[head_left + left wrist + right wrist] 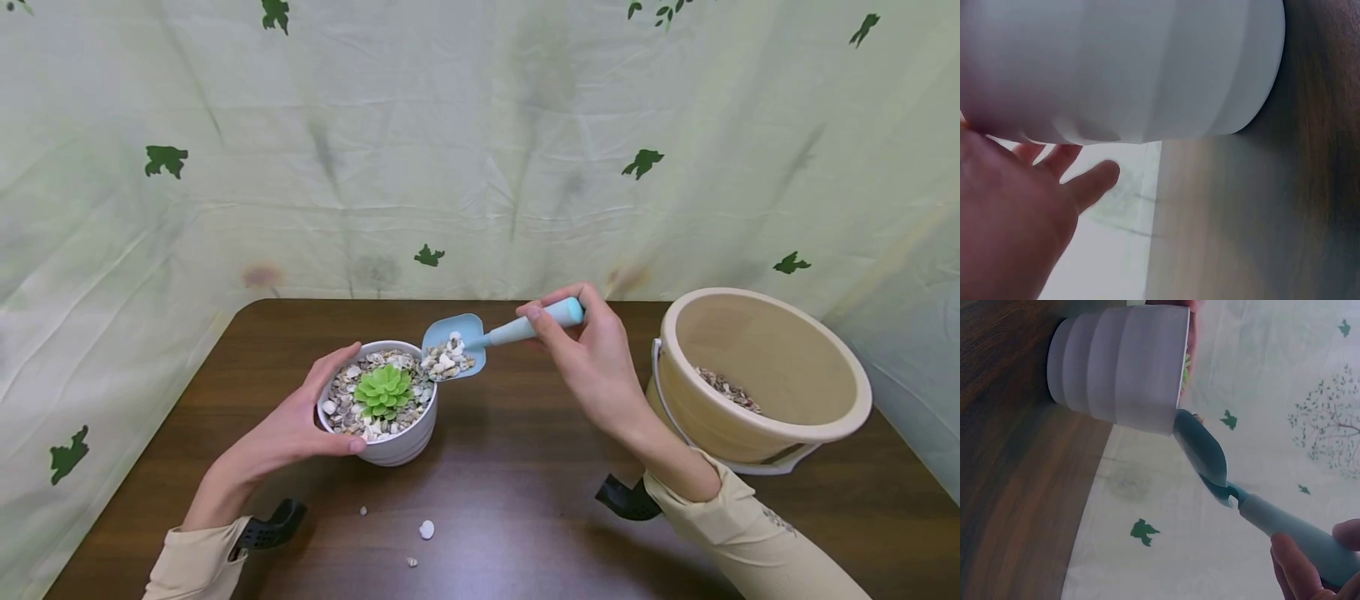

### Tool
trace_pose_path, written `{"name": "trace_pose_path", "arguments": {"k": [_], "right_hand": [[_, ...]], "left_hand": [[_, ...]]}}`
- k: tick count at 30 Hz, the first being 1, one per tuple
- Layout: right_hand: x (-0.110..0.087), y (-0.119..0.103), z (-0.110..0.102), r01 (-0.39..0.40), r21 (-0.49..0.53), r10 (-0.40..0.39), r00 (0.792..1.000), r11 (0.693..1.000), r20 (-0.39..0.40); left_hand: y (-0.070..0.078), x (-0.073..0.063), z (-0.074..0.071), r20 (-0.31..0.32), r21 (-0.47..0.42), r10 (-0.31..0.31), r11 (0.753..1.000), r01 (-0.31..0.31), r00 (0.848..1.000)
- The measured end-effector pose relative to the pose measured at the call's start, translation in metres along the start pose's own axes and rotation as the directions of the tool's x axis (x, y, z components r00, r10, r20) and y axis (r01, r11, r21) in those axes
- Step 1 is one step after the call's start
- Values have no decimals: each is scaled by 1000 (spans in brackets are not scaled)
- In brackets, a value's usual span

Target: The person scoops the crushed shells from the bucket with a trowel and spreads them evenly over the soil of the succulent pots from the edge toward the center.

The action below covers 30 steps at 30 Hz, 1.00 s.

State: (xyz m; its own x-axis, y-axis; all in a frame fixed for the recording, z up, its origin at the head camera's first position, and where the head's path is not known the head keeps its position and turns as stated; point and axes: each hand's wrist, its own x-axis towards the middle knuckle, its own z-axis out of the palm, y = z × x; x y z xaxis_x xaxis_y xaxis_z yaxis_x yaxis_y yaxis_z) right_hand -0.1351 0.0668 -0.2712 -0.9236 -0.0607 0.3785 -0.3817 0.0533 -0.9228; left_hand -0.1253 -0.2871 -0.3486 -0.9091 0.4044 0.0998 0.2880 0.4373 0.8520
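Observation:
A white ribbed flower pot [405, 446] stands on the table, filled with shells and small stones around a green succulent [384, 392]. My left hand [288, 429] holds the pot from the left, thumb at the near side of the rim and fingers at the far side. My right hand [596, 358] pinches the pale handle of a light blue hand trowel [517, 331]. Its blade carries a heap of shells [447, 358]. In the right wrist view, the trowel blade [1202, 450] meets the rim of the pot [1129, 369]. The pot's wall [1122, 69] fills the upper left wrist view.
A beige bucket [757, 433] with a lowered handle stands at the right, shell gravel [727, 390] at its bottom. A few loose shells, one of them a white shell [427, 530], lie on the brown table [510, 517] near the front. A patterned cloth [480, 150] hangs behind.

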Motion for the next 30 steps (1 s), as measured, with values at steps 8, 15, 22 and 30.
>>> {"name": "trace_pose_path", "arguments": {"k": [8,15,22,30], "right_hand": [[-1,0,-1,7,-11,-7,1000,1000,-1],[-2,-1,-2,28,-25,-28,1000,999,-10],[-4,-3,-1,46,-61,-46,999,997,-13],[-5,-4,-1,57,-90,-58,998,994,-10]], "left_hand": [[-1,-1,-2,32,-110,-17,994,21,999],[-3,2,0,-10,-18,27,999,-28,1000],[-2,1,1,0,56,38,998,-38,999],[-1,-1,-2,28,-80,-12,997,14,1000]]}}
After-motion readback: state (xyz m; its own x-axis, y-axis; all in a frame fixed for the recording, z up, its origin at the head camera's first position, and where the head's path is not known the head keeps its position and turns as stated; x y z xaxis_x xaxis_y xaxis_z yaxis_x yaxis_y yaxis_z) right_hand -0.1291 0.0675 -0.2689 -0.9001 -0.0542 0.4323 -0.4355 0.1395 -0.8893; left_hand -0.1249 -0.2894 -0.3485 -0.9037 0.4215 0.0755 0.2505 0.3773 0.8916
